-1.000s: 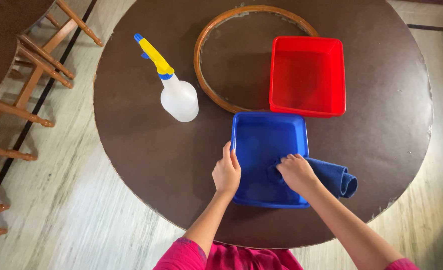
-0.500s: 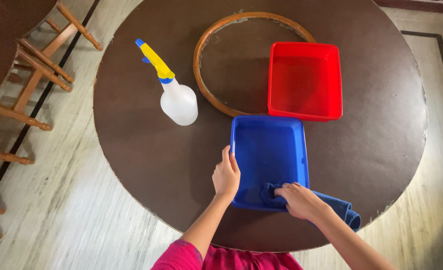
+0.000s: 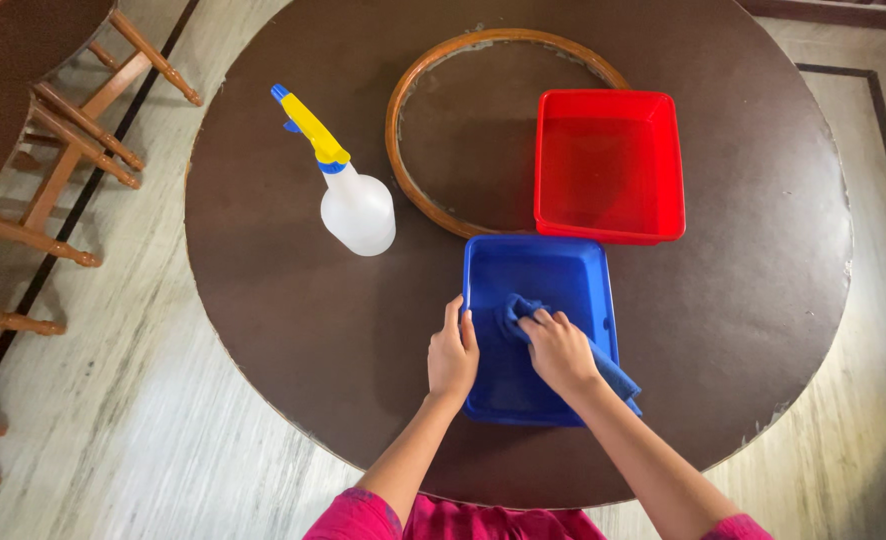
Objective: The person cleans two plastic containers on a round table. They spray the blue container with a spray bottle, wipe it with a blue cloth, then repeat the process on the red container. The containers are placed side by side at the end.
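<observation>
Head camera looks straight down on a round dark brown table [image 3: 263, 300] with two hands at work over a blue tray [image 3: 573, 275]. That tray sits at the near side of the table, close to the person, and its far rim lies just beside the near rim of a red tray [image 3: 608, 165]. Left hand [image 3: 453, 355] grips the left rim of the blue tray, thumb along the outer wall and fingers curled over the edge. Right hand [image 3: 560, 350] presses down inside the blue tray, fingers bent and closed on a folded blue cloth [image 3: 511, 308]; the cloth bunches up past the fingertips toward the left half of the tray floor, and its loose end trails back under the wrist over the right near corner of the tray. A spray bottle [image 3: 358, 205] with a white body and a yellow and blue trigger head stands on the table to the left of both trays, well apart from the hands. A wooden hoop [image 3: 400, 140] lies flat on the table farther off, partly covered by the red tray. Wooden chairs [image 3: 63, 150] stand on the pale floor at the left. Pink sleeves show at the bottom edge.
</observation>
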